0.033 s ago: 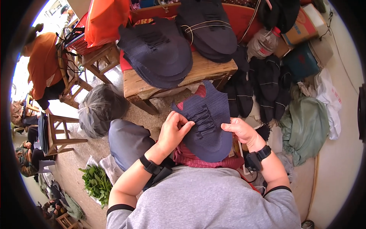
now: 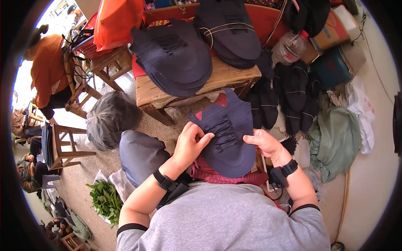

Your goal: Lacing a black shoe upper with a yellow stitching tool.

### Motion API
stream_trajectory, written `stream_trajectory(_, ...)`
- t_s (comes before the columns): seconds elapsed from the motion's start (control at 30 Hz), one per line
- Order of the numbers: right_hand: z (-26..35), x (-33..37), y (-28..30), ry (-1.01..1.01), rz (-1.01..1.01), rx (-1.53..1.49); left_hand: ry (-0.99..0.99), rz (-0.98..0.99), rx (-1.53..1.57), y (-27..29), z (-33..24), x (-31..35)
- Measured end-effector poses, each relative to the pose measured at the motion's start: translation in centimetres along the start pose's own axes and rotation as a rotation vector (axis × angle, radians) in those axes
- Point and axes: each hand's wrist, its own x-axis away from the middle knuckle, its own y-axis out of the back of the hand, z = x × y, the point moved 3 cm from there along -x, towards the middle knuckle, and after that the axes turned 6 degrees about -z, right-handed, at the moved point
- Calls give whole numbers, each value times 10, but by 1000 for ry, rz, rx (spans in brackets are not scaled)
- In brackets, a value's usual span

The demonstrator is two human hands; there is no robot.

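A dark navy knitted shoe upper [image 2: 239,113], with a row of black lacing across its middle, lies spread over a red striped cloth [image 2: 201,170] at my lap. My left hand [image 2: 187,144] is closed on its left side, thumb and fingertips pinched at the ends of the lacing. Whether a lace or only the fabric is between those fingertips, I cannot tell. On the other side, my right hand [image 2: 266,144] grips the upper's right edge, thumb on top and fingers mostly hidden beneath.
Ahead, a wooden bench [image 2: 228,77] bears stacked dark uppers [image 2: 178,62] and a tied bundle [image 2: 234,42]. At left are a grey plastic bag [image 2: 111,121], leafy greens [image 2: 104,201], a stool [image 2: 65,142] and a seated person [image 2: 48,71]. Dark tied bundles [image 2: 293,92] and a green sack [image 2: 337,134] lie right.
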Motion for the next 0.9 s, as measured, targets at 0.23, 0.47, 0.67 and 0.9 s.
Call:
stream_trajectory(0.23, -4, -1, 8, 0, -21, -11, 282, -53, 316, -8, 21, 8)
stream_trajectory(0.47, -6, -4, 8, 30, -62, -102, 84, -94, 221, -7, 9, -4)
stream_trajectory(0.67, -1, 0, 4, 18, -55, -105, 237, -87, 236, -12, 29, 1)
stream_trajectory(0.9, -3, 2, 5, 17, -48, -111, 136, -174, 209, -6, 8, -3)
